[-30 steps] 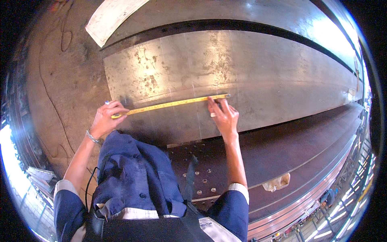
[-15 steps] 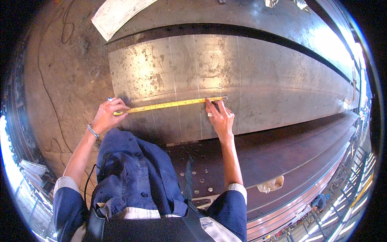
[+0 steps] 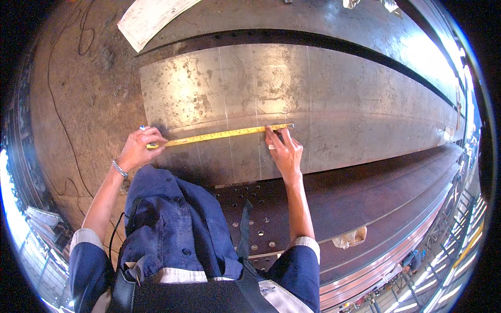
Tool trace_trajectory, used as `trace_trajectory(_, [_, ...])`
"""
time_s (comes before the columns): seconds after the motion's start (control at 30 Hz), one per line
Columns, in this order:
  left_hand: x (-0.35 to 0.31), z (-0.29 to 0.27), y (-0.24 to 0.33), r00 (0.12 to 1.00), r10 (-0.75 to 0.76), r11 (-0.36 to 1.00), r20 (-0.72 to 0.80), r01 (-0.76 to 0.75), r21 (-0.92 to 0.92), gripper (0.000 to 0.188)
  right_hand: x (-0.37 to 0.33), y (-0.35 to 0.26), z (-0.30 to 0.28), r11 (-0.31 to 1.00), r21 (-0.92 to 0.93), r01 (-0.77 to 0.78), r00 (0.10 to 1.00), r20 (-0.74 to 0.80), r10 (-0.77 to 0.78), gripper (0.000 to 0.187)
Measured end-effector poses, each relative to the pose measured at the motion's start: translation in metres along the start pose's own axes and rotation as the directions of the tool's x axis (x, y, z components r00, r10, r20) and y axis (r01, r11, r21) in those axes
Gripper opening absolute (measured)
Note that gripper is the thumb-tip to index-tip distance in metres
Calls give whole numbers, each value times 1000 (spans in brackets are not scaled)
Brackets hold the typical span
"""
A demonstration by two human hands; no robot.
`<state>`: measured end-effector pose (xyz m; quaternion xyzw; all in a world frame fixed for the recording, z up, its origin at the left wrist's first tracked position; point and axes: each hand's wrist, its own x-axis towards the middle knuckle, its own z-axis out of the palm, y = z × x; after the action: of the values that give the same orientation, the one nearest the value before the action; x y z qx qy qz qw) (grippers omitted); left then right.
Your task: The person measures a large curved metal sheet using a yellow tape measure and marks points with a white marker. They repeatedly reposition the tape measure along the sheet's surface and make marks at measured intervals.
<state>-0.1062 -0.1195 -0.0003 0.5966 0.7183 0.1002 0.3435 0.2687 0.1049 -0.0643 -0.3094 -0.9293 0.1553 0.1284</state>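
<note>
A yellow tape measure [image 3: 219, 135] stretches across a long grey steel plate [image 3: 355, 104] that bears several thin scribed lines. At the plate's left edge my left hand [image 3: 141, 147] is closed on one end of the tape, its fingers pinched together. My right hand [image 3: 283, 149] grips the tape close to its other end, where a small metal tip sticks out past the fingers. A white wrap shows on one right finger. What sits inside the left hand's grip is mostly hidden.
Papers [image 3: 151, 21] lie at the top left, near a second steel plate [image 3: 334, 21] beyond a dark gap. Below the plate run dark brown steel beams [image 3: 360, 203] with holes, and a crumpled pale wrapper [image 3: 350, 238]. A thin cable [image 3: 65, 125] trails over the brown ground.
The tape's right end has risen very slightly. Both hands keep their hold on the tape in nearly the same places.
</note>
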Motion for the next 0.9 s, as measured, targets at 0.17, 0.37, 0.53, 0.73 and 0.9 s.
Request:
trace_trajectory(0.17, [0,-2,1,1000,6,1000,4,-6,-1,20,-3,1,2,1000,4,-15,1000,-11,15,45])
trace_trajectory(0.37, [-1,1,-5,1000,15,1000,5,-15,-10,15,1,-2,3,1000,-8,-8,999,-52,8,41])
trace_trajectory(0.53, [0,-2,-5,1000,13,1000,25,-13,-17,16,1,1,3,1000,-4,7,999,-50,-7,41])
trace_trajectory(0.73, [-7,-5,-7,1000,15,999,-11,-16,-43,16,5,-6,-1,998,-24,66,994,-82,-68,39])
trace_trajectory(0.9, [-40,-22,-21,998,28,1000,-56,-27,5,19,4,-42,5,992,-40,120,990,-71,-123,34])
